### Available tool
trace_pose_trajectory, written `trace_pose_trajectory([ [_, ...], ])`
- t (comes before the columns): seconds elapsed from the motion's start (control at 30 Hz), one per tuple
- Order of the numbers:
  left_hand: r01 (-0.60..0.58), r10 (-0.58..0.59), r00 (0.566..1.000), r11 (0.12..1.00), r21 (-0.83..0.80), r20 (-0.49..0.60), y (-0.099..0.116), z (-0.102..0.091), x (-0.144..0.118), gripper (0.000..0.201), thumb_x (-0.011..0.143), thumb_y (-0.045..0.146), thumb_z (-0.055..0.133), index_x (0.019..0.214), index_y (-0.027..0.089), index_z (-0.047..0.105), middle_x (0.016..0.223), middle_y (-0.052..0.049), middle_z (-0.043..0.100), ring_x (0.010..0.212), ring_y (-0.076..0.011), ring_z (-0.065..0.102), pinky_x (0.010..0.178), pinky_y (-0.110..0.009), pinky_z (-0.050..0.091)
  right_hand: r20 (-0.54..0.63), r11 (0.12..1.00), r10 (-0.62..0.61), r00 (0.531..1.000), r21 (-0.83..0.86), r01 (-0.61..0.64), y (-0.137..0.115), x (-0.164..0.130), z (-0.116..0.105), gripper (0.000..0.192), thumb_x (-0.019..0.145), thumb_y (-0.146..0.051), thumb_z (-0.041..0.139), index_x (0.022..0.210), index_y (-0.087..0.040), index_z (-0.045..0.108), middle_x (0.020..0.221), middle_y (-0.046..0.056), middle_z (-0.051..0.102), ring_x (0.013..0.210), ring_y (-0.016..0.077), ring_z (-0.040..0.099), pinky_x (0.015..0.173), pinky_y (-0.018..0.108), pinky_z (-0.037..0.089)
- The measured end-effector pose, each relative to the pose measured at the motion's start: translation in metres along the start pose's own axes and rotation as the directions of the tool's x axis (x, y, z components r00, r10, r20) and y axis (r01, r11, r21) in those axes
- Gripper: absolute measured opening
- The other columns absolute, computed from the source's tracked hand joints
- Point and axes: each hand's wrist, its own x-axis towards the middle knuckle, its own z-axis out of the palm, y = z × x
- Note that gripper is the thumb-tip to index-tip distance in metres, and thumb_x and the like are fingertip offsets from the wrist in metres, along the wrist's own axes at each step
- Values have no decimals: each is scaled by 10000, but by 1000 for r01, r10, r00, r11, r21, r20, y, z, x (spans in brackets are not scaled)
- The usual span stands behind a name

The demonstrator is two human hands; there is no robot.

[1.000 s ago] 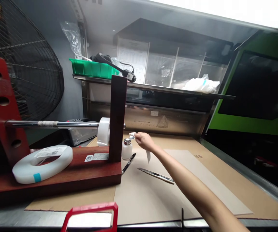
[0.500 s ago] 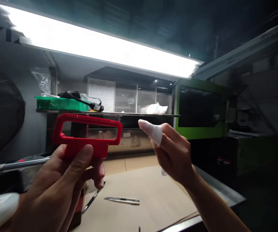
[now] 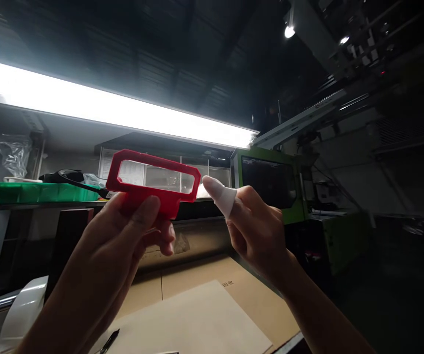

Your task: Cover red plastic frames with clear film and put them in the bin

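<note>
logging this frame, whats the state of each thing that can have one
red frame: held up, upright, in the left hand
right hand: raised beside the frame, holding nothing, white cot on one finger
strip light: on
green bin: on the shelf
pen: lying flat

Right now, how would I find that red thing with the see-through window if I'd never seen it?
Look under the long bright lamp across the top. Just below it, the left hand holds up a red frame by its short stem. It is the only red thing here, with a clear window in the middle, and the right hand, wearing a white fingertip cover, is beside it.
</note>
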Motion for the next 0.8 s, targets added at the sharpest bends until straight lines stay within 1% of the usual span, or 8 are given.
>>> trace_pose_trajectory([
  [0.1, -7, 7, 1000, 1000, -3, 11, 8, 3, 5, 77, 813, 229, 597, 787, 160, 619, 589, 8, 599, 485, -100, 552, 427, -180, 501, -16, 996, -13, 1000, -87, 12, 2, 6, -2, 542, 902, -66, 397, 1363, -352, 403, 687, -12, 406, 494, 88, 368, 439, 234, 278],
  [0.23, -31, 31, 1000, 999, -15, 5, 16, 7, 9, 88, 800, 235, 618, 790, 149, 629, 594, 4, 602, 471, -98, 551, 415, -176, 496, -9, 985, -46, 999, -166, 44, 1, 14, -4, 522, 906, -79, 415, 1359, -339, 410, 701, -15, 440, 518, 83, 386, 445, 225, 292],
  [0.37, -54, 54, 999, 998, -18, 7, 18, 9, 12, 91, 793, 235, 620, 772, 147, 628, 591, 1, 597, 471, -101, 539, 403, -182, 491, -10, 977, -81, 997, -198, 78, 0, 20, -4, 481, 926, -98, 394, 1345, -330, 432, 715, -19, 465, 538, 81, 396, 445, 231, 304],
  [0.57, -34, 35, 999, 999, -7, 28, 18, 8, 9, 87, 808, 236, 608, 798, 151, 625, 616, 7, 608, 485, -95, 552, 427, -176, 495, -6, 952, -117, 993, -286, 110, -1, 25, 0, 427, 926, -94, 390, 1247, -338, 531, 716, -19, 482, 530, 76, 395, 447, 227, 309],
  [0.7, -56, 56, 998, 998, -11, 4, 18, 10, 10, 70, 796, 207, 612, 779, 139, 618, 616, 7, 602, 473, -89, 540, 406, -172, 485, 18, 949, -119, 993, -293, 119, 2, 27, 3, 407, 945, -140, 381, 1271, -353, 498, 738, -14, 496, 559, 79, 427, 465, 220, 328],
  [0.8, -40, 40, 999, 999, -8, -3, 17, 10, 11, 70, 796, 213, 618, 797, 143, 623, 639, 1, 611, 493, -96, 551, 415, -179, 495, 7, 951, -93, 996, -295, 91, 7, 26, 2, 419, 949, -143, 362, 1285, -363, 483, 730, -11, 486, 548, 85, 400, 447, 222, 311],
])
